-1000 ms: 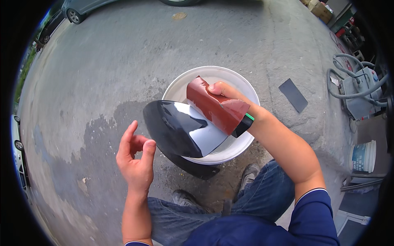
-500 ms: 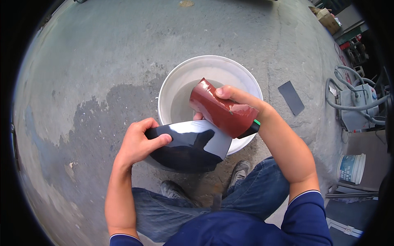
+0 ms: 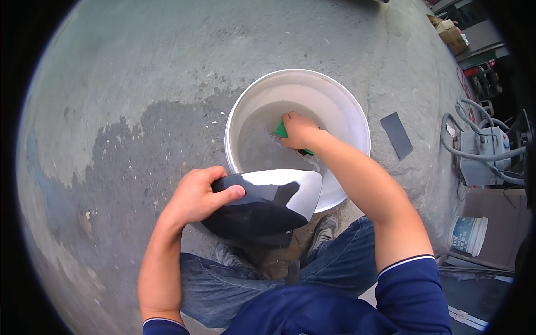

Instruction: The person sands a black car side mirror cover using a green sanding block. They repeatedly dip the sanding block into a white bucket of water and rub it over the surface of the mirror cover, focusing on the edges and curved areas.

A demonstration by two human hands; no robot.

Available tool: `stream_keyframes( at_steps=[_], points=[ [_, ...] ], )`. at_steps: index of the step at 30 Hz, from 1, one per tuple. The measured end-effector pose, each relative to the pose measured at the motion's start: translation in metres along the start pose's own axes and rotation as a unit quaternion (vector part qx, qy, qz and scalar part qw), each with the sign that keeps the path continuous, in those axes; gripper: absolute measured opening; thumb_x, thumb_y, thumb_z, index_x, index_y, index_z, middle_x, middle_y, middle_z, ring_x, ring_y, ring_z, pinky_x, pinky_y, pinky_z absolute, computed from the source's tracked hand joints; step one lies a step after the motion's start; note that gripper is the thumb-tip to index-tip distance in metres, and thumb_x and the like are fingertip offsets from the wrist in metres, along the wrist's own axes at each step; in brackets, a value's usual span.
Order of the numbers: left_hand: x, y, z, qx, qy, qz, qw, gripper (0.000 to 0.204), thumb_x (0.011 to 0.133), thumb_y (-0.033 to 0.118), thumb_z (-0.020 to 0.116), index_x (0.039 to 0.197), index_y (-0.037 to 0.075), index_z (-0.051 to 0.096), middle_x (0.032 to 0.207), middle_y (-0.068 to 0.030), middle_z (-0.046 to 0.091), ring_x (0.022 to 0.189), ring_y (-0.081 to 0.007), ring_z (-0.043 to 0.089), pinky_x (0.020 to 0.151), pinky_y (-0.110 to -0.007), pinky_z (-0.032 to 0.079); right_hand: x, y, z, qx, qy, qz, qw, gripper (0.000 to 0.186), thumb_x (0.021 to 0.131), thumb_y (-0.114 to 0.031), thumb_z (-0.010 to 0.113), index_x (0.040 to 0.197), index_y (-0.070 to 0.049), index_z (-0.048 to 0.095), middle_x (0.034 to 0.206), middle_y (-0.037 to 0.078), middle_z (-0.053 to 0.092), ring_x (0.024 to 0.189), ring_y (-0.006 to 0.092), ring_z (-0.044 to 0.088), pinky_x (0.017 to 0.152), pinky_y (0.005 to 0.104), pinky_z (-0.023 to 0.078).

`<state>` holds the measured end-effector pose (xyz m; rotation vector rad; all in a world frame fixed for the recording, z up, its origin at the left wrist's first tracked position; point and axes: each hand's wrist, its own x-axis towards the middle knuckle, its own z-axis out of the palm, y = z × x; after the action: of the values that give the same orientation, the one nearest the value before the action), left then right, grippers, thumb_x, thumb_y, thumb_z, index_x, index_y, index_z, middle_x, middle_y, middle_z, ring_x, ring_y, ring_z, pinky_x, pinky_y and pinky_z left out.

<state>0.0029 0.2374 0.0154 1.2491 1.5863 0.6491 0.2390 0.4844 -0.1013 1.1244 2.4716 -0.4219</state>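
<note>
My left hand [image 3: 202, 192] grips the left end of a glossy black car mirror cover [image 3: 262, 209], thumb on top and fingers over its far edge. The curved shell sits over the near rim of a white bucket [image 3: 353, 106], with a bright reflection along its upper face. Inside the bucket, at the cloudy water [image 3: 257, 145], my right hand [image 3: 301, 133] is closed on a green and black sanding block [image 3: 281, 129]. Only parts of the block show beside the fingers; its underside is hidden. No red-brown sandpaper shows now.
A dark grey rectangular sheet [image 3: 396, 135] lies on the concrete floor right of the bucket. Farther right stand a grey machine with hoses [image 3: 486, 148] and a small white pail [image 3: 469, 235]. A wet patch [image 3: 167, 145] spreads to the left. My shoes [image 3: 324, 233] are close below.
My right hand has moved from above the mirror cover down into the bucket with the block. The red-brown sandpaper has gone out of sight. My left hand still grips the cover.
</note>
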Motion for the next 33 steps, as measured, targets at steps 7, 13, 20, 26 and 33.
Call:
stream_keyframes(
  at_steps=[7,13,20,26,33],
  points=[
    [-0.014,-0.007,0.014,0.085,0.046,0.056,0.994,0.048,0.089,0.047,0.083,0.088,0.001,0.068,0.073,-0.0183,0.066,0.068,-0.0333,0.067,0.065,-0.042,0.053,-0.041,-0.025,-0.065,0.147,-0.059,0.032,0.987,0.079,0.077,-0.043,0.075,0.144,-0.002,0.062,0.122,0.026,0.075,0.115,0.0394,0.072,0.097,0.0447,0.058],
    [-0.009,-0.01,0.018,0.149,0.023,0.068,0.986,0.059,0.091,0.061,0.075,0.088,0.002,0.068,0.082,-0.0204,0.073,0.078,-0.0415,0.073,0.071,-0.05,0.058,-0.159,-0.063,-0.142,0.222,0.093,-0.132,0.962,0.057,0.083,-0.033,0.08,0.133,-0.006,0.071,0.129,0.021,0.069,0.12,0.036,0.066,0.104,0.0453,0.053],
    [-0.014,-0.025,0.017,0.164,0.015,0.14,0.976,0.063,0.086,0.063,0.081,0.082,0.003,0.06,0.074,-0.0191,0.067,0.072,-0.0413,0.07,0.064,-0.049,0.055,-0.213,-0.09,-0.098,0.1,0.186,-0.197,0.957,0.066,0.066,-0.025,0.091,0.128,-0.011,0.073,0.13,0.021,0.064,0.104,0.0368,0.066,0.09,0.0445,0.057],
    [-0.023,-0.053,0.024,0.152,0.027,0.2,0.968,0.065,0.082,0.062,0.085,0.079,0.004,0.057,0.07,-0.0182,0.063,0.068,-0.04,0.068,0.061,-0.048,0.054,-0.224,-0.101,-0.081,0.075,0.204,-0.22,0.951,0.072,0.063,-0.023,0.093,0.131,-0.011,0.071,0.131,0.025,0.062,0.102,0.0383,0.065,0.089,0.0452,0.056],
    [-0.014,-0.052,0.043,0.1,0.069,0.219,0.968,0.066,0.079,0.062,0.088,0.075,0.005,0.056,0.066,-0.0158,0.063,0.061,-0.0384,0.066,0.057,-0.047,0.052,-0.17,-0.139,-0.079,0.068,0.259,-0.234,0.935,0.069,0.066,-0.025,0.091,0.129,-0.009,0.069,0.126,0.022,0.062,0.101,0.0367,0.062,0.084,0.0452,0.056]
  ],
)
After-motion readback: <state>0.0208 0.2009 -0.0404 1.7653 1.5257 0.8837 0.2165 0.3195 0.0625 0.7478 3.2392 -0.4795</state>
